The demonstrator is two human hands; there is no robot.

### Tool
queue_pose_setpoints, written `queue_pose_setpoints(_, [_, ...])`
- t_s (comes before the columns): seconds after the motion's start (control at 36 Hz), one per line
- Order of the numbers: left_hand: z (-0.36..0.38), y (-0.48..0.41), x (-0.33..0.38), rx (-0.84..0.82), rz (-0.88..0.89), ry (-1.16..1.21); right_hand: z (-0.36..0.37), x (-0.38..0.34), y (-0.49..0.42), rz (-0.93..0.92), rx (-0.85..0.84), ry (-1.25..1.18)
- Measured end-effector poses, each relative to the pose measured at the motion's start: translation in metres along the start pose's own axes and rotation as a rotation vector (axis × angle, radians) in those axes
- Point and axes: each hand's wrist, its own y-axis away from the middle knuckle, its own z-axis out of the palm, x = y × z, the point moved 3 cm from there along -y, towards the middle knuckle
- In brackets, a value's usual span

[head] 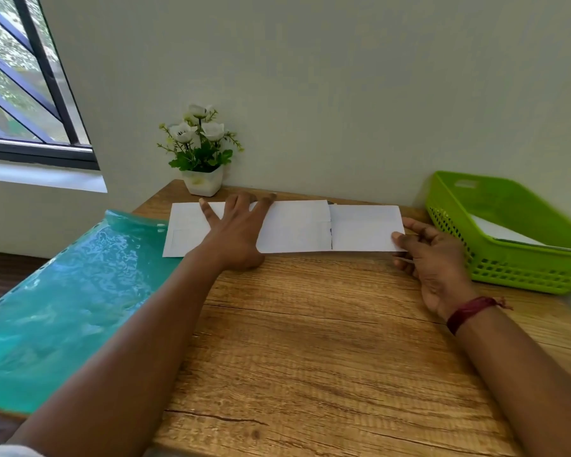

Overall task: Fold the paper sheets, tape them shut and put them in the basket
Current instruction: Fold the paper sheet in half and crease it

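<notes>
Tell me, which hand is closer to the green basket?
The right hand: it pinches the paper beside the basket. The left hand presses the paper farther away, by the plant.

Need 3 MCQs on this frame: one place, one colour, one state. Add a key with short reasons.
1. Where on the wooden table does the green plastic basket stand? A) right edge B) left edge C) centre
2. Colour of the wavy plastic sleeve? A) red B) teal C) black
3. The right hand is: A) idle B) pinching the folded white paper strip C) gripping the basket

Key: 1A, it stands right of the strip; 2B, teal, lying at left; 3B, thumb and fingers clamp the strip's right end while the left hand presses it flat.
</notes>
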Motion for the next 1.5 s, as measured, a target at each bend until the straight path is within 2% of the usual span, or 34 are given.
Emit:
queue_pose_setpoints(0.39, [0.002, 0.002, 0.013, 0.039, 0.076, 0.001, 0.013, 0.005, 0.007, -0.088, -0.152, 0.099])
queue_pose_setpoints(0.81, [0.000, 0.005, 0.022, 0.044, 0.102, -0.018, 0.023, 0.008, 0.015, -0.095, -0.252, 0.175])
queue_pose_setpoints(1.25, [0.005, 0.007, 0.034, 0.052, 0.142, -0.033, 0.032, 0.001, 0.026, -0.023, -0.214, 0.177])
queue_pose_setpoints(1.5, [0.005, 0.009, 0.042, 0.045, 0.162, -0.045, 0.039, -0.001, 0.033, 0.007, -0.282, 0.208])
